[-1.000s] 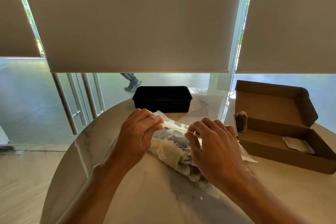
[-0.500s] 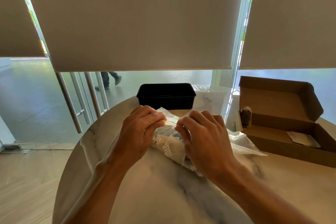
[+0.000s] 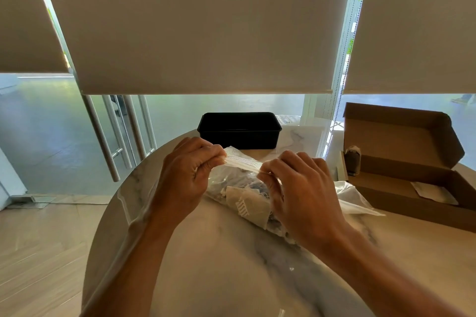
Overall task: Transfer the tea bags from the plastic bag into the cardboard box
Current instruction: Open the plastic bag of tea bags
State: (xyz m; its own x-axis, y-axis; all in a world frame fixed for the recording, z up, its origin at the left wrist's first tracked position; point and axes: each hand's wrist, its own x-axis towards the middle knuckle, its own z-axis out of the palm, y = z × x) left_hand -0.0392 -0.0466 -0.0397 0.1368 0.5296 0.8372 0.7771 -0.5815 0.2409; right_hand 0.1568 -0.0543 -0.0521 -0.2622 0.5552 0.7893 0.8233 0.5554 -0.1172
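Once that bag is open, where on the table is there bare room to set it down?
Bare marble table lies in front of the plastic bag, between the two forearms. A smaller bare strip lies between the black tray and the cardboard box. It is crowded at the middle, where the left hand and right hand pinch the bag, and rightward toward the box.
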